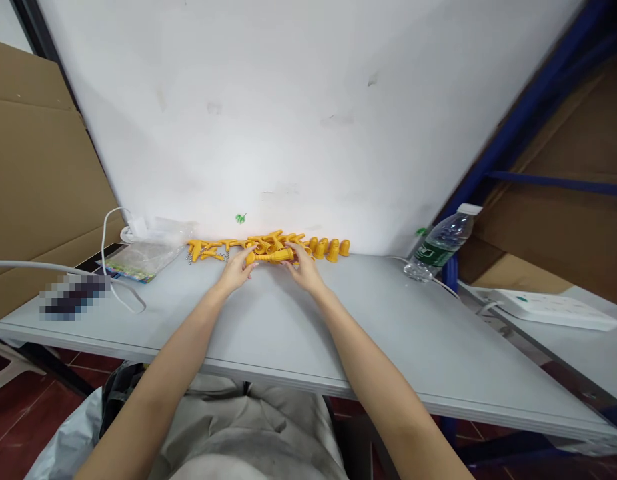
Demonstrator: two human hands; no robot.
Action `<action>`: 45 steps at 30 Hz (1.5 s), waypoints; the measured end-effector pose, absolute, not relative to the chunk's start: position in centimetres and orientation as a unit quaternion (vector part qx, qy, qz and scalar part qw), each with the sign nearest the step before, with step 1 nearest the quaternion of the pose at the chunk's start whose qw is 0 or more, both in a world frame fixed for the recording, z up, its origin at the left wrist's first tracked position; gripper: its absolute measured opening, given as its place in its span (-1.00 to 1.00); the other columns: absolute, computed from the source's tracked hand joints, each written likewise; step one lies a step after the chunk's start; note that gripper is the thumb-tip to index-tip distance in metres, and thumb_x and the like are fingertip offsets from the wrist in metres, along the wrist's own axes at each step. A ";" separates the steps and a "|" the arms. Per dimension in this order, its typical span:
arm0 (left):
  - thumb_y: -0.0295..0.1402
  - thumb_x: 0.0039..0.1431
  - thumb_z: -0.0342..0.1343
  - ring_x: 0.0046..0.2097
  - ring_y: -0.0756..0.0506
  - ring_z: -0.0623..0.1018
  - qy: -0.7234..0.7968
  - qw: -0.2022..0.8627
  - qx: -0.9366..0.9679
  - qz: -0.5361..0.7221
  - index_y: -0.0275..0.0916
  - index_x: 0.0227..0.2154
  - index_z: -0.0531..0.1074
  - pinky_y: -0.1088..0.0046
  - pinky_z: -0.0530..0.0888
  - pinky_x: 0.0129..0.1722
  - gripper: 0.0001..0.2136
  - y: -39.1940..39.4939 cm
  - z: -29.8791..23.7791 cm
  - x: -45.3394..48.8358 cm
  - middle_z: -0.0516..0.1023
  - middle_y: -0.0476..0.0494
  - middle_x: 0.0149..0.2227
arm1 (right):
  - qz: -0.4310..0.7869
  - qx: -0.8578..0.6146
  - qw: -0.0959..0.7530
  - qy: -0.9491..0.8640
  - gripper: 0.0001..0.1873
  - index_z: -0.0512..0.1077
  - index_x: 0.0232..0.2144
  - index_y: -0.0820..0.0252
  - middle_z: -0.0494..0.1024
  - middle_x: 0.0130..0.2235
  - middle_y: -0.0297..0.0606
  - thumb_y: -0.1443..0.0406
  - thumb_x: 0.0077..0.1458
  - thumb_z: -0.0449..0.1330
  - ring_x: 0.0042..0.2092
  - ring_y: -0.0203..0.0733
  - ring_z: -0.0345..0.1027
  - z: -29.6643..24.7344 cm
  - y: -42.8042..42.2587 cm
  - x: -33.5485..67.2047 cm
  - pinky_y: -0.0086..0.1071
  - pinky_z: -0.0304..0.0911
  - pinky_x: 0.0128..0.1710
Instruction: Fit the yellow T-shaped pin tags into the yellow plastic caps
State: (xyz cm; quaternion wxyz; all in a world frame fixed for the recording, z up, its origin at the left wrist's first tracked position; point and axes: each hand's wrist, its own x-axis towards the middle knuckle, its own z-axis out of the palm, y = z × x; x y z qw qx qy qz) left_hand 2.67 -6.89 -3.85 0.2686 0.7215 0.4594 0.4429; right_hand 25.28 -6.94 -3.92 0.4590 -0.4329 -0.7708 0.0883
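Note:
My left hand (237, 271) and my right hand (304, 268) are at the back of the grey table (278, 327), facing each other. Between them lies a long yellow plastic piece (271, 257) with a ribbed shaft on the left and a wider grooved end on the right. The left fingers are closed around its left end, the right fingers around its right end. Behind the hands is a pile of yellow plastic parts (275, 238), partly hidden. Yellow T-shaped handles with small metal chains (208, 251) lie to the left. Several yellow cup-shaped caps (333, 251) stand to the right.
A clear plastic bag (145, 257), a white cable (133, 291) and a blurred dark object (75, 297) are at the left. A tilted plastic bottle (441, 243) leans at the right, near a white power strip (553, 309). A white wall panel (308, 133) rises behind the table.

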 end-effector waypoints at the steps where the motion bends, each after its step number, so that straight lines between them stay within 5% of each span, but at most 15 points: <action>1: -0.35 0.15 0.16 -0.55 0.05 0.46 0.464 0.249 0.726 0.442 -0.15 0.16 0.37 0.41 0.53 -0.31 -0.53 -6.9 -3.8 2.6 0.56 -0.15 -0.16 | 0.102 -0.428 0.455 -0.774 -0.45 0.23 0.21 0.16 0.35 0.21 0.00 0.21 0.18 0.10 0.19 0.02 0.27 -3.8 -7.0 25.3 -0.09 0.29 0.09; 5: -0.39 0.18 0.12 -0.25 -0.09 0.57 0.475 0.178 0.747 0.430 -0.13 0.13 0.39 0.35 0.51 -0.10 -0.57 -6.8 -3.7 2.1 0.50 -0.18 0.04 | 0.212 -0.432 0.417 -0.771 -0.41 0.24 0.21 0.21 0.52 0.03 -0.01 0.12 0.18 0.11 -0.02 0.00 0.47 -3.0 -7.6 25.7 -0.11 0.35 0.00; 8: -0.42 0.21 0.06 -0.10 -0.13 0.55 0.460 0.116 0.774 0.420 -0.17 0.13 0.38 0.32 0.47 -0.01 -0.60 -6.7 -3.8 1.8 0.52 -0.19 0.02 | 0.294 -0.431 0.397 -0.755 -0.42 0.40 0.00 0.25 0.60 -0.27 -0.13 -0.05 0.10 0.16 -0.31 -0.05 0.53 -2.1 -8.4 25.9 -0.15 0.39 -0.16; 13: -0.42 0.27 -0.02 -0.05 -0.14 0.52 0.418 0.030 0.807 0.417 -0.19 0.15 0.32 0.28 0.44 0.01 -0.61 -6.7 -3.9 1.7 0.51 -0.22 -0.01 | 0.363 -0.436 0.414 -0.712 -0.37 0.31 -0.57 0.14 0.47 -0.58 -0.27 -0.28 0.00 0.07 -0.61 -0.21 0.34 -1.4 -9.1 25.4 -0.29 0.27 -0.48; 17: -0.42 0.27 -0.01 -0.08 -0.13 0.52 0.416 0.025 0.809 0.415 -0.23 0.14 0.32 0.30 0.45 -0.02 -0.63 -6.6 -4.1 2.0 0.52 -0.23 -0.04 | 0.380 -0.487 0.443 -0.650 -0.33 0.26 -0.67 0.10 0.33 -0.71 -0.30 -0.31 0.03 0.01 -0.69 -0.27 0.15 -1.4 -9.3 24.7 -0.31 0.13 -0.61; 21: -0.43 0.24 0.02 -0.15 -0.12 0.53 0.436 0.043 0.796 0.417 -0.24 0.11 0.34 0.31 0.46 -0.05 -0.63 -6.3 -4.3 2.0 0.54 -0.23 -0.04 | 0.389 -0.490 0.442 -0.643 -0.37 0.43 -0.51 0.14 0.46 -0.59 -0.26 -0.27 0.05 0.03 -0.64 -0.27 0.23 -1.3 -9.2 24.7 -0.28 0.24 -0.51; 26: -0.44 0.21 0.03 -0.11 -0.14 0.53 0.447 0.060 0.786 0.423 -0.24 0.09 0.36 0.28 0.46 0.00 -0.63 -6.1 -4.3 1.8 0.52 -0.23 0.02 | 0.387 -0.420 0.482 -0.664 -0.30 0.43 -0.05 0.18 0.54 -0.29 -0.20 -0.10 -0.17 0.35 -0.44 -0.18 0.43 -1.6 -8.6 25.3 -0.21 0.35 -0.33; 34: -0.37 0.25 0.04 -0.08 -0.13 0.55 0.434 0.080 0.788 0.430 -0.21 0.07 0.37 0.30 0.48 -0.03 -0.67 -6.9 -3.6 2.2 0.50 -0.22 0.03 | 0.376 -0.437 0.490 -0.654 -0.39 0.39 -0.38 0.17 0.49 -0.51 -0.29 -0.25 -0.10 0.19 -0.58 -0.23 0.30 -1.4 -8.9 25.0 -0.27 0.25 -0.45; 45: -0.33 0.25 0.06 -0.03 -0.16 0.55 0.453 0.118 0.772 0.429 -0.19 -0.01 0.38 0.25 0.46 0.00 -0.73 -7.3 -3.3 2.4 0.50 -0.19 0.03 | 0.381 -0.466 0.474 -0.642 -0.37 0.38 -0.42 0.17 0.50 -0.47 -0.25 -0.28 -0.09 0.15 -0.55 -0.23 0.32 -1.6 -8.7 24.6 -0.32 0.17 -0.48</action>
